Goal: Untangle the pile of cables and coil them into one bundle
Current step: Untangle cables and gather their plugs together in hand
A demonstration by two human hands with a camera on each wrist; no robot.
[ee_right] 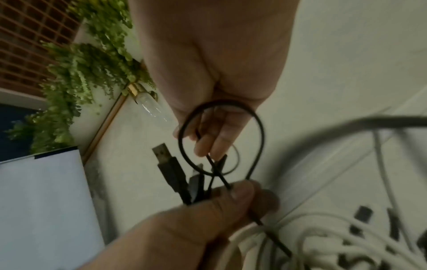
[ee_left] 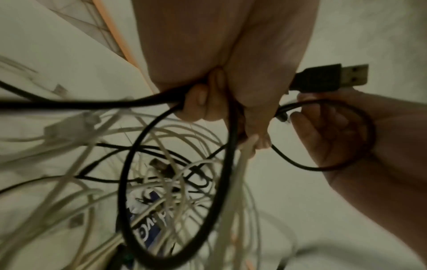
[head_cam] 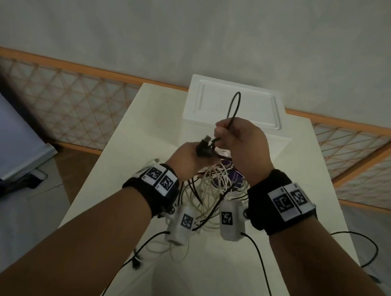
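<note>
I see my left hand [head_cam: 188, 158] raised over the white surface [head_cam: 262, 263], fingers [ee_left: 198, 102] clamped on a black cable [head_cam: 233, 108] beside its USB plug [ee_left: 332, 77]. My right hand [head_cam: 243, 141] pinches that cable's loop. The tangled pile of cables [head_cam: 211, 190] lies below them.

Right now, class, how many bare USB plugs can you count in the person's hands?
1. The black USB plug sticks out of the left hand, beside the right hand. Others may be hidden in the cable pile.
</note>
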